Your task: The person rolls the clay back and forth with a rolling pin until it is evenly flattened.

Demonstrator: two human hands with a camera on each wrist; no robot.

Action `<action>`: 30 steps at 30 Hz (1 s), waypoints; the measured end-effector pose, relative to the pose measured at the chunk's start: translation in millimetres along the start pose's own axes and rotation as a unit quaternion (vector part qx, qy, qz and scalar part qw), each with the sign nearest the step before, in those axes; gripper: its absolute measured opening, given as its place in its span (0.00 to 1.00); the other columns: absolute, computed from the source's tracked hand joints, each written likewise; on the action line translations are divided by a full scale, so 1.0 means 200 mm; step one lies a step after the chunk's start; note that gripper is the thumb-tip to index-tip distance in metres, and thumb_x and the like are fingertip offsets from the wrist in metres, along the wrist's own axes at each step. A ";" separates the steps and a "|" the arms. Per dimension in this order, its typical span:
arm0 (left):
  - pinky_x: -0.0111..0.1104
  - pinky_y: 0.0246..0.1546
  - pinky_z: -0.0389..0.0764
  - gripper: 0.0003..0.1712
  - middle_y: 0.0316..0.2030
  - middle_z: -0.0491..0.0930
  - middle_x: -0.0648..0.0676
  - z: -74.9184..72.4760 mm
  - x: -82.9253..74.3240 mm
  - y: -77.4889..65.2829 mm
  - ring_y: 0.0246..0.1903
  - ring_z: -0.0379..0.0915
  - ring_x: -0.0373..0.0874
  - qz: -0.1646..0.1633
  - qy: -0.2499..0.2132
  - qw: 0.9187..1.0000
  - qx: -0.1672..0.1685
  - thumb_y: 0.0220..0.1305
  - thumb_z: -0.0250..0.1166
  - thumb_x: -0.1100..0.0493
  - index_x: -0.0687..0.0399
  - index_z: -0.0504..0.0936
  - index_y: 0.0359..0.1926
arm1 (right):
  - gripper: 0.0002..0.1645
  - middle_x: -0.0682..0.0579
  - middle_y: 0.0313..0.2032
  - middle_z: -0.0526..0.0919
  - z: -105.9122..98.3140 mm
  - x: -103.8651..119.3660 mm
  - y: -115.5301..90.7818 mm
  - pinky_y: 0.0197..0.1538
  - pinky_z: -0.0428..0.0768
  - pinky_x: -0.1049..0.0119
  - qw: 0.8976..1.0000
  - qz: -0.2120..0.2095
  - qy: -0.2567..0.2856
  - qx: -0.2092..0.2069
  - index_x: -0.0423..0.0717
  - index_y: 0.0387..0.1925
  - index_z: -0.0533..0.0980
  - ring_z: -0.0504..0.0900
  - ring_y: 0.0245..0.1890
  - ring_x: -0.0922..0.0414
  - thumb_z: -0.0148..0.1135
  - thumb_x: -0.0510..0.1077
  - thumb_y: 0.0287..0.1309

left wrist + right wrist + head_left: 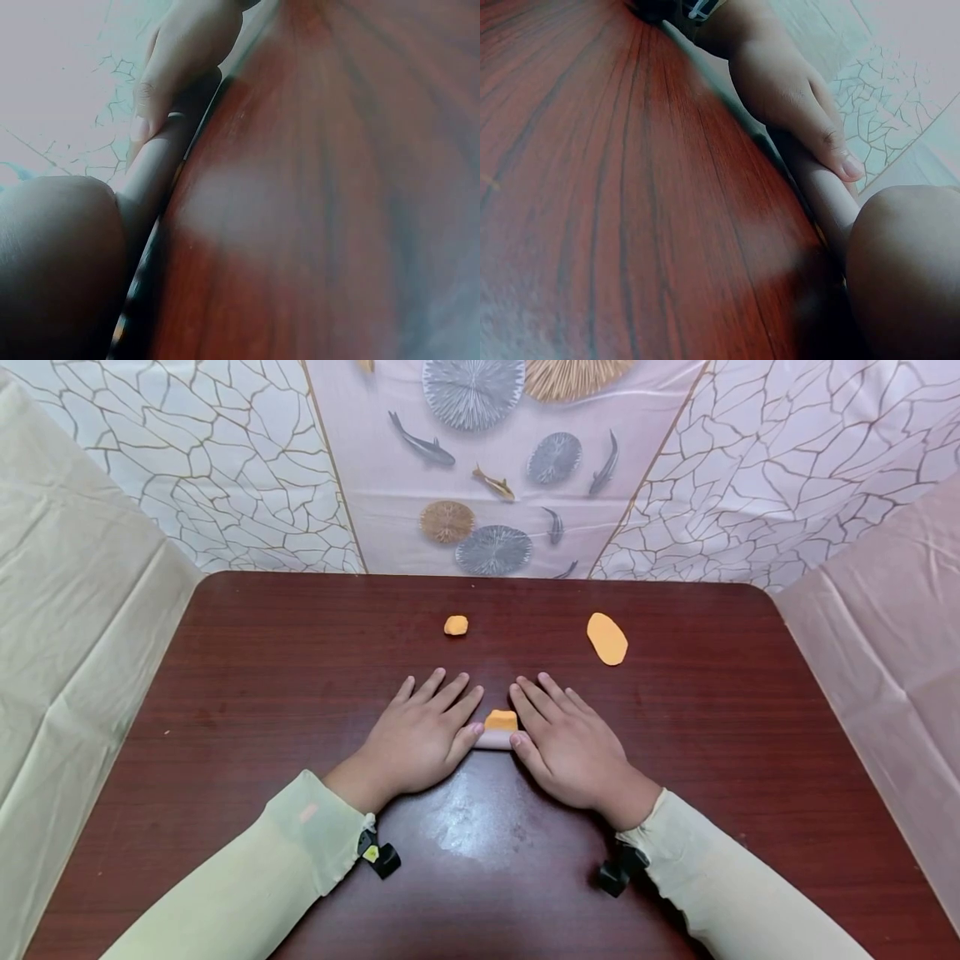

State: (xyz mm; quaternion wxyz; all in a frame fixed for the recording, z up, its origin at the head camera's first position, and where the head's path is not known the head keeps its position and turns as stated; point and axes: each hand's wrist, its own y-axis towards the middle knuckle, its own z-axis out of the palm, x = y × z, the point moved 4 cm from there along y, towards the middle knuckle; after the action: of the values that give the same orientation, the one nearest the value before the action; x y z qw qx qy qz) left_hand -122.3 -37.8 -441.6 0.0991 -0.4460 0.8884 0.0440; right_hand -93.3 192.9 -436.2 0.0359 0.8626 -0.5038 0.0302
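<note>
A pale rolling pin (495, 740) lies crosswise on the table, mostly covered by both hands. My left hand (420, 735) rests flat over its left part, fingers straight and pointing away. On its right part my right hand (573, 747) presses in the same way, fingers extended. Between the hands, a piece of orange dough (501, 720) shows just beyond the pin, its near part hidden by it. In the left wrist view the pin (154, 169) runs under the palms; the right wrist view shows the pin (821, 187) close over the tabletop.
A small orange dough lump (456, 625) sits farther back on the dark wooden table (300, 635). To its right lies a flattened orange oval (607, 639). Patterned cloth (247, 468) hangs behind the table's far edge, with plain cloth at both sides.
</note>
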 end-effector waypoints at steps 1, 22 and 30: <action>0.67 0.86 0.55 0.39 0.90 0.59 0.51 0.00 0.00 0.00 0.90 0.50 0.61 0.000 0.000 1.000 0.000 0.91 0.37 0.31 0.38 0.63 0.90 | 0.46 0.51 0.90 0.59 0.00 0.00 0.00 0.87 0.62 0.37 1.000 0.000 0.000 0.000 0.50 0.91 0.58 0.52 0.92 0.44 0.29 0.70 0.89; 0.69 0.87 0.50 0.38 0.92 0.51 0.51 -0.02 0.03 0.08 0.92 0.40 0.60 -0.025 -0.018 1.000 -0.007 0.91 0.37 0.33 0.38 0.62 0.90 | 0.45 0.49 0.91 0.56 -0.02 -0.06 0.09 0.88 0.59 0.34 0.999 0.014 0.028 0.040 0.52 0.90 0.60 0.51 0.92 0.41 0.29 0.71 0.89; 0.70 0.87 0.45 0.39 0.93 0.44 0.52 -0.04 0.05 0.11 0.93 0.31 0.62 -0.039 -0.019 0.999 0.007 0.91 0.38 0.34 0.37 0.54 0.92 | 0.45 0.50 0.92 0.51 -0.04 -0.08 0.12 0.89 0.54 0.32 0.996 0.016 0.054 0.065 0.54 0.91 0.59 0.47 0.93 0.41 0.30 0.72 0.89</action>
State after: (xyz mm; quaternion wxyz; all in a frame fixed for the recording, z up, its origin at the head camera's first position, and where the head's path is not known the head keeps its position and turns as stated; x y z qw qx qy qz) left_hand -145.9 -34.1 -436.4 0.1211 -0.4786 0.8686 0.0425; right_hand -122.7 194.6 -428.9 0.0065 0.8519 -0.5119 0.1102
